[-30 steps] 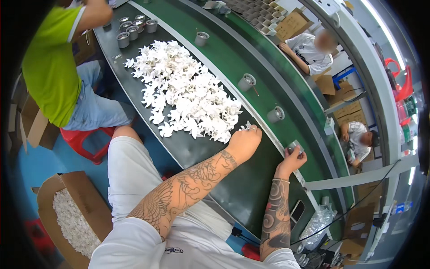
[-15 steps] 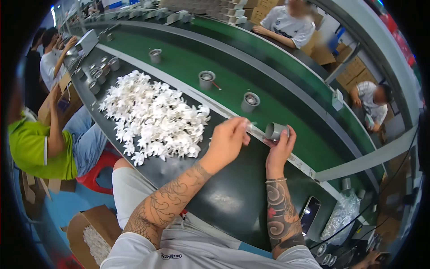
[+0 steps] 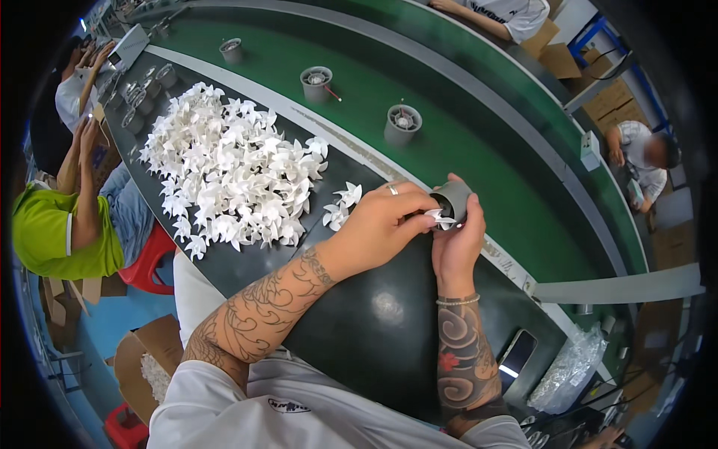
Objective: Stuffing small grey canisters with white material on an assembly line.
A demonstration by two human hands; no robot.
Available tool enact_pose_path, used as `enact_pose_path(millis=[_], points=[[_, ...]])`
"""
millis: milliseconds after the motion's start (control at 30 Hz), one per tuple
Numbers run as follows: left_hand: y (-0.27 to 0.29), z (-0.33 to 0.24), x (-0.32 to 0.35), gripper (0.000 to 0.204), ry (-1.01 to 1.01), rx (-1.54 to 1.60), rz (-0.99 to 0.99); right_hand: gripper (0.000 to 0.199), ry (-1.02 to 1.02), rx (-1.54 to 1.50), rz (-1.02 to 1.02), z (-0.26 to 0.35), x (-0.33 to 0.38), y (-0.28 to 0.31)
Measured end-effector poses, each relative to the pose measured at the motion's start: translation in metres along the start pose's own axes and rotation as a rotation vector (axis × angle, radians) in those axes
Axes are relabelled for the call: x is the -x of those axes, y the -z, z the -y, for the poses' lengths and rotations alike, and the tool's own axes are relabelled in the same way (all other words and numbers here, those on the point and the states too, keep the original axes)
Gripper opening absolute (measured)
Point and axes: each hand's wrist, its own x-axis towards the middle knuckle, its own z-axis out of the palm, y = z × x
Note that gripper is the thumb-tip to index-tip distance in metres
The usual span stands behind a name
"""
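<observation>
My right hand (image 3: 458,258) is wrapped round a grey cup-shaped housing (image 3: 462,200), tilted so its open mouth faces my left hand. Between thumb and fingers of my left hand (image 3: 374,228), a small white fan blade (image 3: 443,218) is pinched at the mouth of the housing, partly inside it. My fingers hide some of the blade. A large heap of white fan blades (image 3: 232,168) covers the dark worktop to the left. A few loose white blades (image 3: 342,206) lie just beside my left hand.
On the green conveyor belt (image 3: 516,198) stand several grey housings (image 3: 403,125), one with a red wire. More grey housings (image 3: 134,101) are at the worktop's far left. A phone (image 3: 517,359) and a clear plastic bag (image 3: 570,368) lie at right. A co-worker in green (image 3: 67,232) sits at left.
My left hand has moved right, bringing the pinched white piece from beside the grey housing to its mouth. The housing has been turned toward that hand. The whole view has shifted slightly.
</observation>
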Motion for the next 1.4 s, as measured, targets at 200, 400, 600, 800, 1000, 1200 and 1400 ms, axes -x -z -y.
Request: enact_pose_path(millis=[200, 400, 600, 800, 1000, 1200, 1400], points=[[0.003, 0.0, 0.001, 0.018, -0.167, -0.206, -0.045, 0.05, -0.09, 0.012, 0.095, 0.007, 0.004, 0.002], [0.012, 0.002, -0.003, 0.017, -0.158, -0.207, 0.037, 0.054, -0.037, 0.184, 0.038, 0.0, 0.0, 0.002], [0.016, -0.002, -0.003, 0.016, -0.164, -0.316, 0.033, 0.05, -0.055, 0.139, 0.067, 0.004, 0.004, 0.002], [0.015, 0.002, -0.003, 0.015, -0.195, -0.31, -0.02, 0.052, -0.031, 0.245, 0.051, 0.005, 0.005, -0.006], [0.017, 0.005, -0.006, 0.014, -0.203, -0.274, -0.059, 0.054, -0.039, 0.283, 0.072, 0.008, 0.006, -0.007], [0.017, 0.002, -0.007, 0.007, -0.091, -0.212, -0.061, 0.053, -0.041, 0.301, 0.059, 0.006, 0.006, -0.006], [0.015, 0.001, -0.007, 0.011, -0.009, -0.111, -0.026, 0.054, -0.029, 0.327, 0.064, 0.007, 0.005, -0.007]])
